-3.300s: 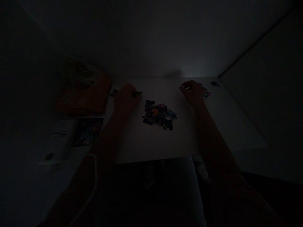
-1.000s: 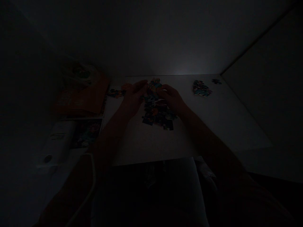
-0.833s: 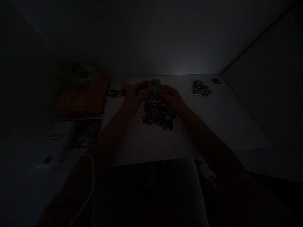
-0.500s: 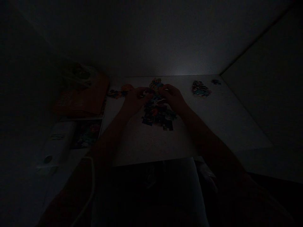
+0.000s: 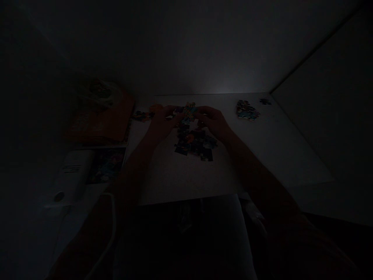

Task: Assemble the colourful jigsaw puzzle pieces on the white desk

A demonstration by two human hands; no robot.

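Head cam view, super dark, so bear with me:

- Both my forearms run up from the bottom corners and angle inward, so my hands meet near the middle of the white board.
- Closer to me than the hands sits the joined-up puzzle patch, flat on the board, just below my fingers.
- My left hand is palm-down-ish, fingers curled in toward the middle and pinched on the left edge of a small colourful cluster of pieces.
- My right hand mirrors it, fingers closed on the cluster's right edge. It's at the far end of the patch; can't tell if they touch.
- Off to the left: an orange box.
- Farther right: a loose pile of pieces, well apart from my hands.
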